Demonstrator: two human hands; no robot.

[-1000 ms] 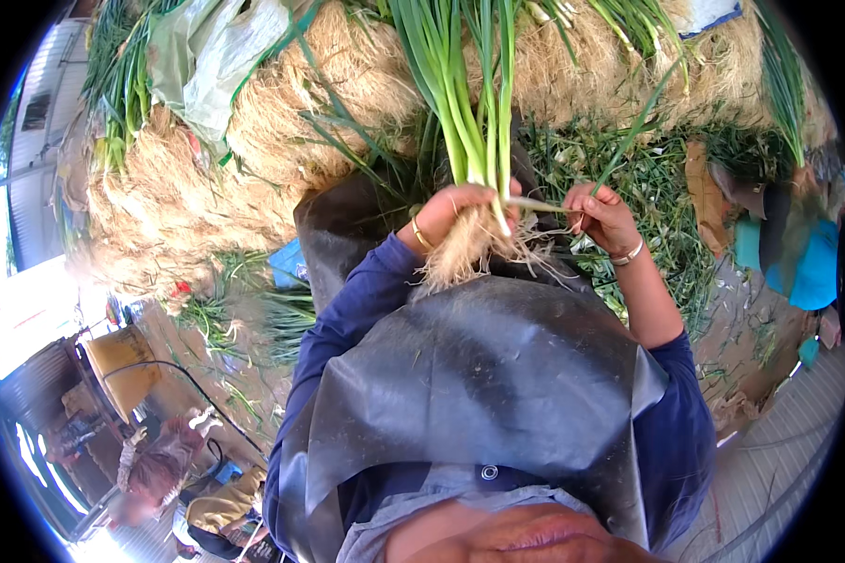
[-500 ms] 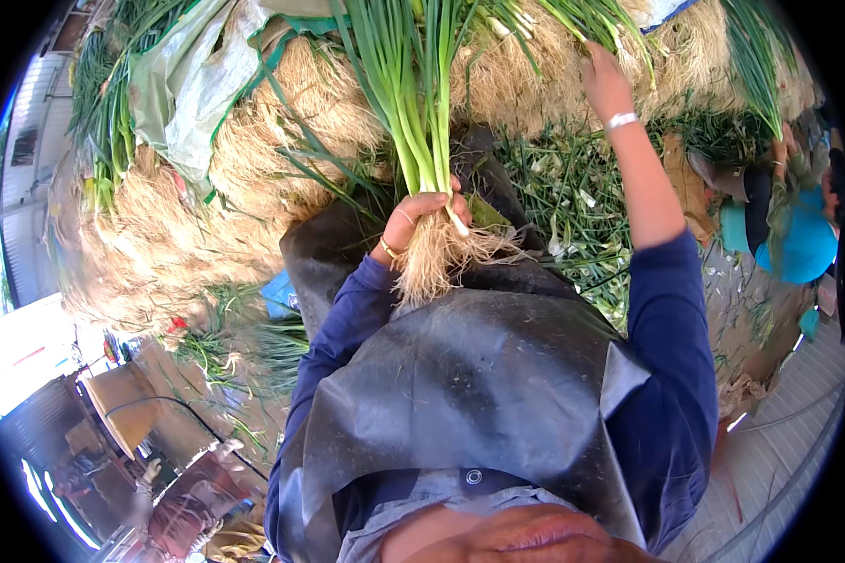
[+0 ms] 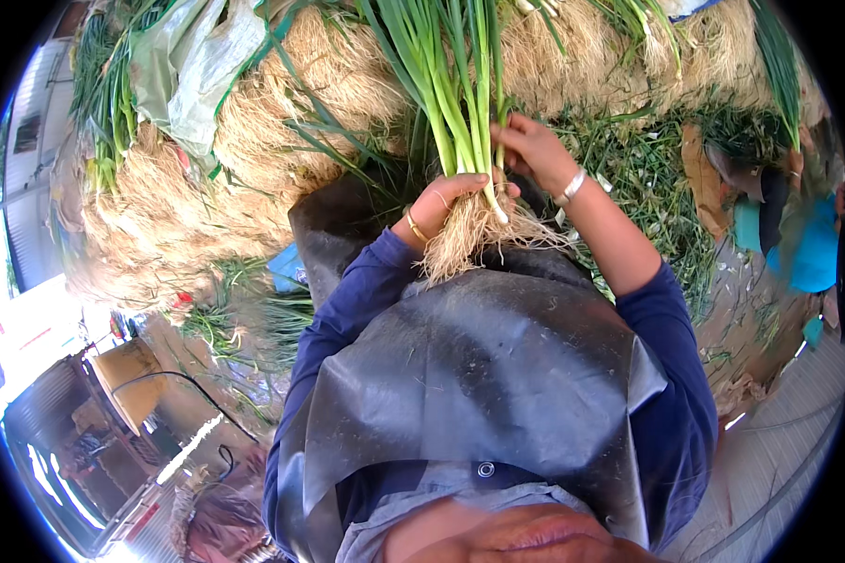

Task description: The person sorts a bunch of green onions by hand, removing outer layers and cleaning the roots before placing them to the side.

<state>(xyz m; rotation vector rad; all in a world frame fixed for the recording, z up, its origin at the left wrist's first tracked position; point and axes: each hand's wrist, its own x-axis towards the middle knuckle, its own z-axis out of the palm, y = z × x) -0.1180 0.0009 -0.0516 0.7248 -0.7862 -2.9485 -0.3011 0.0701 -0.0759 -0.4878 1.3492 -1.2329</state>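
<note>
A bunch of spring onions [image 3: 460, 117] stands upright in front of me, with green leaves up and pale stringy roots [image 3: 464, 235] hanging over my lap. My left hand [image 3: 449, 199] is closed round the white stems just above the roots, thumb across the front. At the right side of the bunch, my right hand [image 3: 540, 155] has its fingers pinched on a stalk at the outer edge. Part of those fingertips is hidden by the stems. A dark rubbery apron [image 3: 479, 375] covers my lap and chest.
A long heap of spring onions with matted roots [image 3: 178, 211] runs across the far side. A pale plastic sheet [image 3: 192, 75] lies on it at left. Leaf scraps [image 3: 629, 178] cover the ground at right. A person in turquoise [image 3: 807, 249] is at the far right.
My right hand has come back from the heap at the far right to the bunch. My left hand and the bunch have shifted slightly to the right in view.
</note>
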